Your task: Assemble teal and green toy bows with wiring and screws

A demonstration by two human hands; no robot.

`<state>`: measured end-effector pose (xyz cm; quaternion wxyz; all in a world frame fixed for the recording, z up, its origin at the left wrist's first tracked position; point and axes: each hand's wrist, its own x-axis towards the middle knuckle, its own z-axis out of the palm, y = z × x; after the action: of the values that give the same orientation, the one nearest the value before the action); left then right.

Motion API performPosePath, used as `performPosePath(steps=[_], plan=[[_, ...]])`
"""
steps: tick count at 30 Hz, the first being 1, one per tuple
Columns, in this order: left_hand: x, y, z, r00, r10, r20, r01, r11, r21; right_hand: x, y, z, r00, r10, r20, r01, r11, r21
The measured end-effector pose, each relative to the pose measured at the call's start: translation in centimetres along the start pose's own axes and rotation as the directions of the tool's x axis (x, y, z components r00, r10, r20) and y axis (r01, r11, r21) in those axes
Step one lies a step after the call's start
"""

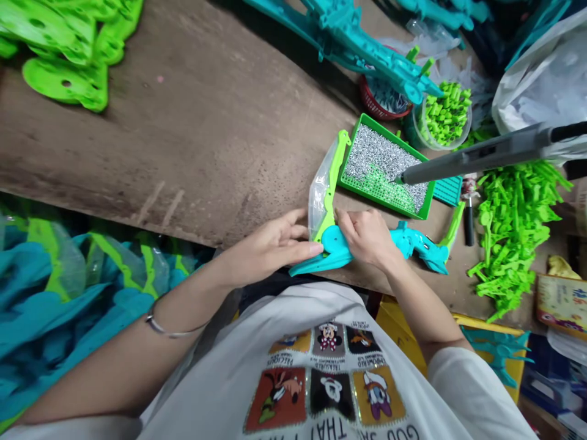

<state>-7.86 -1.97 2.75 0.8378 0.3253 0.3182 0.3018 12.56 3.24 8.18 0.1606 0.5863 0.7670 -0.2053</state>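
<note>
A teal plastic body piece [334, 250] lies along the table's near edge, with a lime-green arm [337, 183] rising from its left end and a clear curved panel [320, 189] beside that arm. My left hand [270, 244] grips the joint from the left, thumb on the teal plastic and fingers behind the panel. Closed over the middle of the body is my right hand [369, 235], knuckles up. A short green piece [455, 223] sticks up at the body's right end. Palms and some fingertips are hidden.
A green tray [389, 208] of small silvery screws sits just beyond my right hand, a grey electric screwdriver [477, 156] over it. Green parts [513, 226] are heaped right. A tub [447, 116], red basket [383, 101] and teal frames [353, 36] stand behind; finished-looking assemblies [114, 263] lie lower left.
</note>
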Motion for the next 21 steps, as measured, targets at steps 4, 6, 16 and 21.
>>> performPosePath(steps=[4,6,16,21], plan=[[1.2,-1.8,0.7,0.988,-0.027,-0.154,0.023,0.999,-0.026,0.8,-0.3,0.8,0.999,0.016,-0.034,-0.017,0.999,-0.040],[1.6,-2.4,1.0,0.973,-0.008,-0.229,0.006,1.000,-0.010,0.9,-0.4,1.0,0.999,0.027,-0.041,-0.029,0.999,-0.046],[1.4,-1.8,0.3,0.970,-0.003,-0.244,0.027,0.995,0.097,1.8,-0.5,1.4,0.998,0.054,-0.040,-0.053,0.998,0.027],[0.1,-1.6,-0.5,0.949,-0.224,-0.222,0.255,0.959,0.126,2.7,-0.4,1.5,0.996,0.063,-0.065,-0.058,0.995,0.078]])
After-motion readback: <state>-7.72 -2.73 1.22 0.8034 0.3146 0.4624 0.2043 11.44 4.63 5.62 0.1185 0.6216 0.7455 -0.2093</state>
